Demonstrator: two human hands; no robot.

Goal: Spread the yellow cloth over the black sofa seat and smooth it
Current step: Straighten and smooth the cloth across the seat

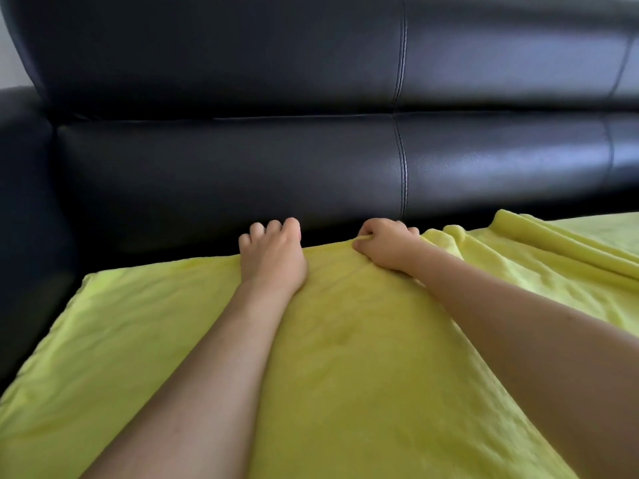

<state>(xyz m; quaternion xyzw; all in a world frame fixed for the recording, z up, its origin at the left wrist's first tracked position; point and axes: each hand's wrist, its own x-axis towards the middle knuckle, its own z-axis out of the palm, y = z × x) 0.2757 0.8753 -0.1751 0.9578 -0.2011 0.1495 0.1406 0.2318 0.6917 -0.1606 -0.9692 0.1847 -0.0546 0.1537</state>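
**Yellow cloth on the black sofa seat, both my hands at its far edge**

From my head camera I look down on a black sofa (pixel 242 160) in glossy leather, its backrest (pixel 224 63) in two padded bands with stitched vertical seams, and an armrest (pixel 24 202) at the left. A sliver of pale wall (pixel 8 39) shows at the top left.

The yellow cloth (pixel 345 357) lies across the seat, its long axis running left to right, its far edge towards the backrest. On the left it lies fairly flat; on the right it is bunched into long folds (pixel 553 243) that slant away to the right.

My left hand (pixel 271 252) rests on the far edge, fingers bent over it; I cannot tell whether they hold anything. My right hand (pixel 383 243) has a closed grip, pinching a ridge of that edge, just beside the left.
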